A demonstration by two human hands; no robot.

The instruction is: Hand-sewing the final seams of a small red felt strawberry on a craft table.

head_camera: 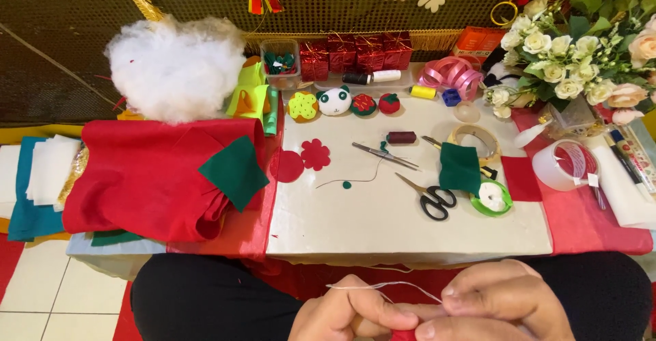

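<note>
While the left hand [348,314] pinches a small red felt piece [403,334], the right hand [502,307] pinches a white thread [383,285], near the white board [410,225] holding black-handled scissors [429,196].

1. We are sitting at a white table top [383,218], lying just beyond our pinching fingers.
2. Black-handled scissors [429,196] are lying straight ahead of the grip.
3. Red felt [147,180] is sprawling far left of it, bearing a green square [234,171].
4. A tape roll [562,165] is resting far right.
</note>
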